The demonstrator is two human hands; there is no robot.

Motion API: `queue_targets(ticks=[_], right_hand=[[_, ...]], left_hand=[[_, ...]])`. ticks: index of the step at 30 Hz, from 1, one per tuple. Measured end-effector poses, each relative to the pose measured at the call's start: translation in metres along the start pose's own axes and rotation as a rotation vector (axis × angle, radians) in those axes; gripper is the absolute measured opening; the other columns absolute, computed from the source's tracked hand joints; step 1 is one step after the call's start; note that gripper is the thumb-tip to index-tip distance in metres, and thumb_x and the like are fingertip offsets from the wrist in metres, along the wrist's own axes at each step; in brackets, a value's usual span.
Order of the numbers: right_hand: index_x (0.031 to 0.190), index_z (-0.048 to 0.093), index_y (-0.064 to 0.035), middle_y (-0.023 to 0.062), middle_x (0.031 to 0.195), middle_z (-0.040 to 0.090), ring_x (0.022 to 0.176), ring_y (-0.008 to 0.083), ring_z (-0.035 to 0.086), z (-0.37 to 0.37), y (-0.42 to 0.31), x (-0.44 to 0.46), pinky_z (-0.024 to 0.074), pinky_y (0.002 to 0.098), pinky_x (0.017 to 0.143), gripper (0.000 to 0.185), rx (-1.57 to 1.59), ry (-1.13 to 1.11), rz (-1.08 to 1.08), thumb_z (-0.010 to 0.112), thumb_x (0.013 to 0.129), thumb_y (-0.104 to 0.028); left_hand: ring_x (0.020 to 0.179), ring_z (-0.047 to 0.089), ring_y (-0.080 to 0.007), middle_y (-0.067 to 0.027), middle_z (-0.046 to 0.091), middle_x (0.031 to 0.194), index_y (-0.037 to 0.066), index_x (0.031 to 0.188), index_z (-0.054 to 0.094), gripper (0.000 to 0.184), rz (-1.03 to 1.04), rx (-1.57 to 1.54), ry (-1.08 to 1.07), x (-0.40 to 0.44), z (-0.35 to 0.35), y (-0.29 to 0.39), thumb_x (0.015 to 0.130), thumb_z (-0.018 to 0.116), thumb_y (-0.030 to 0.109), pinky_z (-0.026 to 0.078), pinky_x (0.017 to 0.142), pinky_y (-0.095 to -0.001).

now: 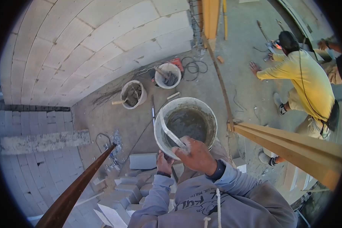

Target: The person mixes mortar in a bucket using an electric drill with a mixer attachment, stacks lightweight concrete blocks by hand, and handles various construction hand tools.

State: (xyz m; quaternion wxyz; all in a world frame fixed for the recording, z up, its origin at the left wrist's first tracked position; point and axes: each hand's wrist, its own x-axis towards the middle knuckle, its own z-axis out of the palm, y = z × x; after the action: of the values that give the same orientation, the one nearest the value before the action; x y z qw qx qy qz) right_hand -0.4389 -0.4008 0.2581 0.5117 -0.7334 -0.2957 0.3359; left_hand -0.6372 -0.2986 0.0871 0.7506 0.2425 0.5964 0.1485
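Note:
A large white bucket (212, 121) is right in front of my body, with grey watery liquid (187, 123) inside. My right hand (197, 155) is closed round the pale bail handle (170, 132) at the near rim. Just left of it, my left hand (164, 163) grips the bucket's near left side below the rim; some of its fingers are hidden behind the bucket. Beyond stand two smaller white buckets: one with grey mortar (133, 95) and a wooden-handled tool, the other (168, 84) also with grey mix and a tool in it.
Pale blocks (143, 161) are piled at my lower left. A rusty bar (79, 182) and a timber beam (288, 150) slant in from either side. A block wall (102, 38) rises ahead. At right, a person in yellow (307, 81) crouches near tools, with another person behind.

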Motion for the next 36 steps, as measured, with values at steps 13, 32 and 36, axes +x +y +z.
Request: queue_targets(ticks=[13, 32, 36], right_hand=[[0.081, 0.056, 0.0032, 0.0231, 0.075, 0.06, 0.07, 0.0383, 0.06, 0.123, -0.021, 0.257, 0.0477, 0.0442, 0.062, 0.03, -0.268, -0.488, -0.24, 0.058, 0.08, -0.026], [0.08, 0.061, -0.002, 0.0182, 0.069, 0.06, 0.064, 0.0351, 0.06, 0.366, 0.042, 0.467, 0.0478, 0.0437, 0.057, 0.015, -0.48, -0.771, -0.292, 0.055, 0.079, -0.016], [0.082, 0.062, -0.0033, 0.0193, 0.068, 0.06, 0.062, 0.0357, 0.06, 0.388, 0.054, 0.491, 0.0476, 0.0439, 0.055, 0.013, -0.484, -0.77, -0.262, 0.055, 0.079, -0.015]], left_hand=[[0.086, 0.062, -0.0149, -0.0054, 0.063, 0.096, 0.004, 0.112, 0.053, 0.033, 0.326, -0.092, 0.255, 0.095, 0.033, 0.117, 0.094, 0.048, 0.032, 0.052, 0.069, -0.028], [0.052, 0.046, -0.0103, -0.0011, 0.047, 0.065, 0.004, 0.08, 0.05, 0.037, 0.01, -0.5, 0.623, 0.303, -0.06, 0.233, 0.086, 0.062, 0.038, 0.041, 0.046, -0.0224], [0.057, 0.053, -0.0129, -0.0042, 0.049, 0.068, 0.002, 0.085, 0.05, 0.04, -0.061, -0.417, 0.679, 0.324, -0.062, 0.264, 0.086, 0.062, 0.04, 0.046, 0.05, -0.024]])
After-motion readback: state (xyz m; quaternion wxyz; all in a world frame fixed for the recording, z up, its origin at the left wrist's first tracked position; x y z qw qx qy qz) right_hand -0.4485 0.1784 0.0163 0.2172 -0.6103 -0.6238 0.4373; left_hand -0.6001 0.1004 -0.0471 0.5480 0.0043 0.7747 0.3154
